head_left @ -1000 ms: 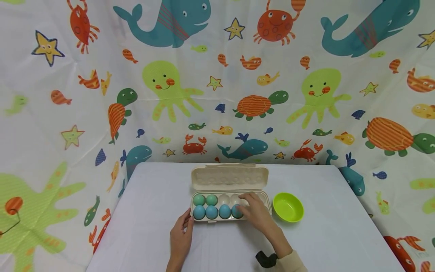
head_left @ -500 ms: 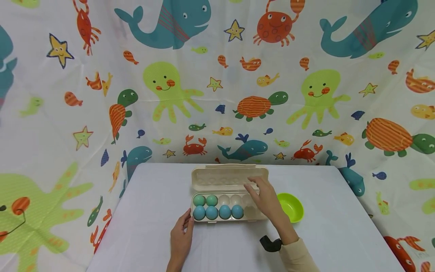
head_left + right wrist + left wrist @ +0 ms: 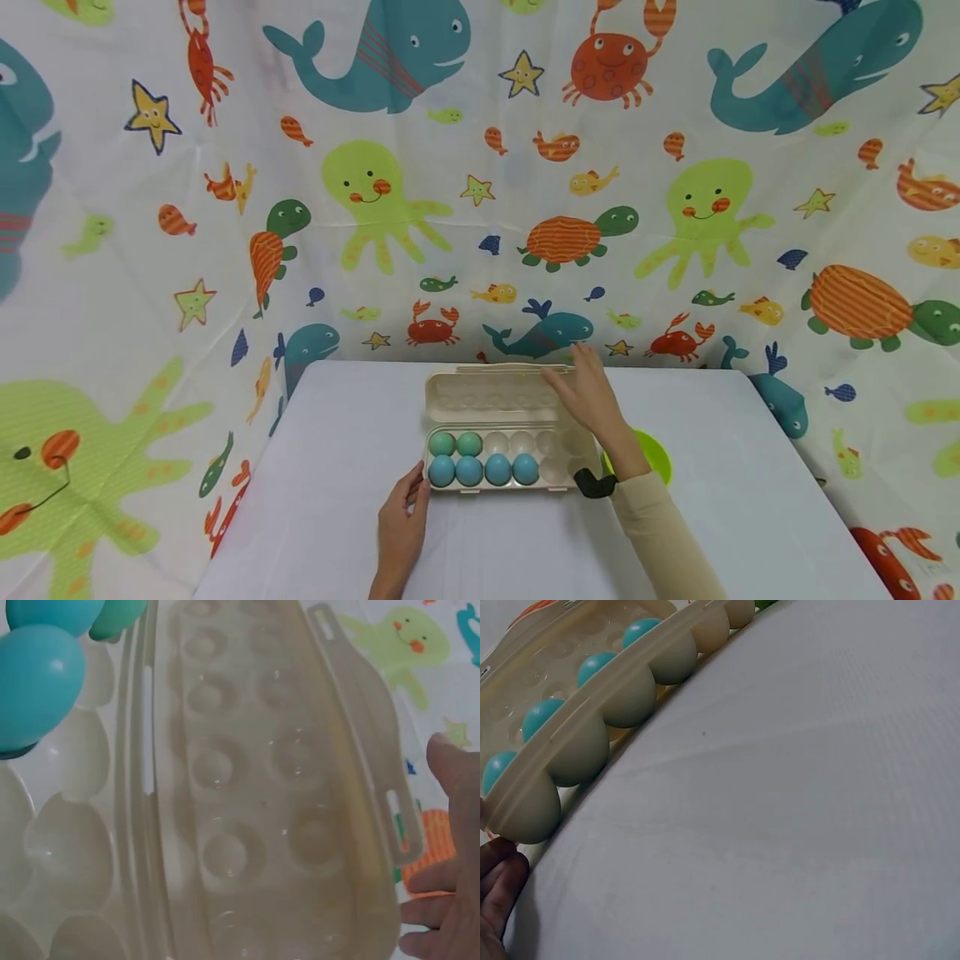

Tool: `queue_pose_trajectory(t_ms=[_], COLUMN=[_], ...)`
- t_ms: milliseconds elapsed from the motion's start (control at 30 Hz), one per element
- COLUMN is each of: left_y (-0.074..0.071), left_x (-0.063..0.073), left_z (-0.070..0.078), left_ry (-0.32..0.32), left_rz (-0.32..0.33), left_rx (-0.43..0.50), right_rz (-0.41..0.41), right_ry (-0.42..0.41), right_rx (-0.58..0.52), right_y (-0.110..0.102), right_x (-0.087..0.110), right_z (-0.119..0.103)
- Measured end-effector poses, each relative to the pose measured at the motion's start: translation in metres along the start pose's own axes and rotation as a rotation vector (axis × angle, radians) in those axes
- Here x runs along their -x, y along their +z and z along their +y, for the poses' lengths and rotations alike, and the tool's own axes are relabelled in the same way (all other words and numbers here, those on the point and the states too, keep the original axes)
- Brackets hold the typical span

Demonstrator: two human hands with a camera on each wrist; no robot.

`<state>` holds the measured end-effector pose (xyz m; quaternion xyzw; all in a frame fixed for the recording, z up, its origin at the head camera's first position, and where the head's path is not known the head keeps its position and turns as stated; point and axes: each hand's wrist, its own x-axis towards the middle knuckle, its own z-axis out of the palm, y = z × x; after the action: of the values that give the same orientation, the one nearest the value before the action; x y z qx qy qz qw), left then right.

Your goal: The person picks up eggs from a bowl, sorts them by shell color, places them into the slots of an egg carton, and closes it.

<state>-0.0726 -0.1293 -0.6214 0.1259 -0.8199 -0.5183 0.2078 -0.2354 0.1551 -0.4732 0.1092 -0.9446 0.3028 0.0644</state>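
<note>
A beige egg carton [image 3: 555,475] lies on the table with its lid [image 3: 480,398] raised at the back. Several blue eggs [image 3: 497,469] sit in its front row, left to middle; two green eggs [image 3: 469,444] fill the back row's left cups. At the carton's left front corner my left hand [image 3: 401,521] grips the edge, its fingertips [image 3: 508,889] low beside the end cup. My right hand [image 3: 590,400] reaches to the lid's right far side, fingers extended. In the right wrist view its fingertips [image 3: 424,913] are right at the lid's outer edge, holding nothing.
A lime green bowl [image 3: 654,457] stands right of the carton, partly hidden by my right forearm. A black strap piece [image 3: 594,483] sticks out from my right wrist. A sea-animal printed cloth [image 3: 420,192] hangs behind and beside the white table [image 3: 337,467].
My right hand has moved away from the carton's front right cups, up and back to the lid's far right side. The left hand stays at the carton's corner.
</note>
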Motion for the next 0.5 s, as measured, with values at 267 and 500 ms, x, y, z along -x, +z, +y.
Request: queue_pose_trajectory(t_ms=[267,500], left_y=[0.005,-0.005], left_x=[0.002,-0.010], left_z=[-0.001,0.004], left_ry=[0.028,-0.120], left_rz=[0.000,-0.011], left_rx=[0.012,0.061], right_rz=[-0.059,-0.067], right_ry=[0.025,-0.004], right_rx=[0.046,0.070], right_y=[0.008,0.010], right_x=[-0.001,0.000], right_z=[0.008,0.004])
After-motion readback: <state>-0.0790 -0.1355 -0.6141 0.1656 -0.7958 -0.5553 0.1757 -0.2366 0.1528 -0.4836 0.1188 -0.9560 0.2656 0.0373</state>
